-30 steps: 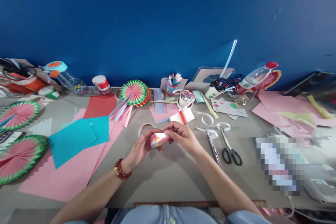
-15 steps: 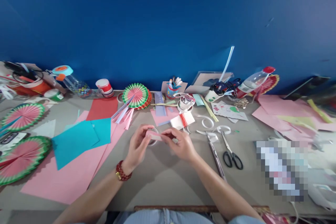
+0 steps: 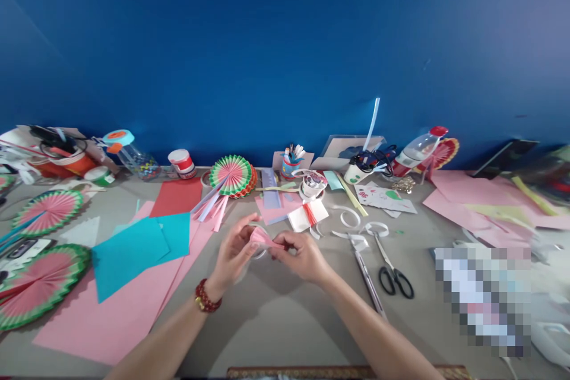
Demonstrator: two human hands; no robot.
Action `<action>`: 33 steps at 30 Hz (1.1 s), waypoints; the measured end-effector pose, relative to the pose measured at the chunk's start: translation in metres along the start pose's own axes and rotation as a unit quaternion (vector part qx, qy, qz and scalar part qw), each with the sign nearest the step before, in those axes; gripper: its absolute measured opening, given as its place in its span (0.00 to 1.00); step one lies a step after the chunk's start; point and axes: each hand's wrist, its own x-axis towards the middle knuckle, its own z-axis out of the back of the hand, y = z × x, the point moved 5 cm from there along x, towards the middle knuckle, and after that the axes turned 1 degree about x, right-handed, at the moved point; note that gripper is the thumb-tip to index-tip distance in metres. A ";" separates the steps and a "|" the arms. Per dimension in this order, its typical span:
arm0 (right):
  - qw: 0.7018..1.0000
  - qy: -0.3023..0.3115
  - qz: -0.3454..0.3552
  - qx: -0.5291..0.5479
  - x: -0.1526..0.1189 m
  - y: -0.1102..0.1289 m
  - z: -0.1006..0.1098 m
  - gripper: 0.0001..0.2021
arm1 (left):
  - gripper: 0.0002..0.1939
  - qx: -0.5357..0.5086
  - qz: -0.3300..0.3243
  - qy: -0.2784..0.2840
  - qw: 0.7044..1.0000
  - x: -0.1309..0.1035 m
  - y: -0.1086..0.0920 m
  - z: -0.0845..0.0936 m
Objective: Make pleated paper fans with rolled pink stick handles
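Note:
Between my two hands is a small pink pleated paper [image 3: 260,237], fanned out slightly toward the left. My left hand [image 3: 232,252] is closed round its left side, thumb in front and fingers behind. The narrow right end is pinched by my right hand [image 3: 305,256], thumb against the fingers. Just beneath the paper, partly hidden by my hands, a pale ring [image 3: 259,254] like a tape roll lies on the table. Right of my right hand lie black-handled scissors [image 3: 395,281] and a slim grey pen-like tool [image 3: 369,279].
Blue sheets [image 3: 133,249] and a pink sheet [image 3: 93,320] cover the left of the table [image 3: 276,320]. Pleated paper fans [image 3: 231,177] stand at the back. A cup of pens [image 3: 291,167], a glue tub [image 3: 182,164] and a bottle [image 3: 418,151] line the blue wall.
The pink paper has turned from a flat narrow strip to a slightly fanned shape. My right hand has tilted its end. The whole view has shifted a little, with things lower in it.

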 end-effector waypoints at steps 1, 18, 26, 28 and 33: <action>1.000 -0.005 0.008 -0.007 0.000 0.000 0.000 0.12 | 0.22 -0.029 0.028 0.007 0.999 0.001 0.004 0.000; 0.962 -0.066 0.156 -0.213 -0.002 0.004 0.009 0.16 | 0.22 -0.034 0.035 0.023 0.999 0.012 0.000 0.007; 0.937 -0.052 0.226 -0.262 -0.011 0.025 0.025 0.14 | 0.19 0.195 -0.024 0.157 0.968 0.022 -0.042 0.007; 0.933 -0.043 0.236 -0.269 -0.016 0.028 0.027 0.13 | 0.12 0.230 -0.074 0.149 0.959 0.021 -0.054 0.007; 0.916 -0.040 0.279 -0.287 -0.030 0.027 0.025 0.12 | 0.08 0.260 -0.176 0.158 0.936 0.009 -0.064 0.004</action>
